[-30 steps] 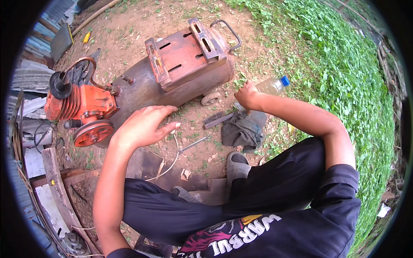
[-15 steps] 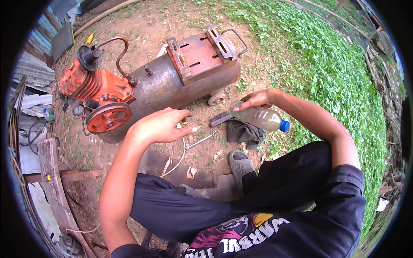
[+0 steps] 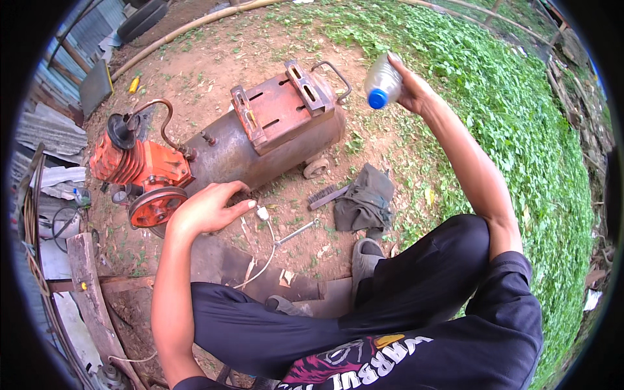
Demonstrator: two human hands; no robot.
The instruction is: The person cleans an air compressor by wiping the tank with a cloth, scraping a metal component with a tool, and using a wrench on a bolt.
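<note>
My right hand (image 3: 414, 91) is wrapped round a clear plastic bottle (image 3: 384, 80), raised at the far right with its blue cap tipped toward me. My left hand (image 3: 211, 208) hovers near the front of an air compressor's rusty tank (image 3: 224, 153), fingers spread and nothing held; whether it touches the tank I cannot tell. Beside that hand sit the orange pump head (image 3: 146, 167) and its red pulley wheel (image 3: 158, 207). On the ground lie a dark cloth (image 3: 365, 200), a brush (image 3: 328, 196) partly under it, a metal wrench (image 3: 299, 231) and a white cord (image 3: 262, 212).
An orange slotted mounting plate (image 3: 279, 107) tops the tank. Weathered planks (image 3: 91, 292) and corrugated sheets (image 3: 52, 140) line the left side. Green plants (image 3: 481, 97) spread along the right. A bamboo pole (image 3: 195, 26) crosses the back, near a tire (image 3: 144, 19).
My right hand has lifted the bottle up and away from above the cloth, turning its cap toward me. The left hand has shifted slightly left. The whole view has shifted a little.
</note>
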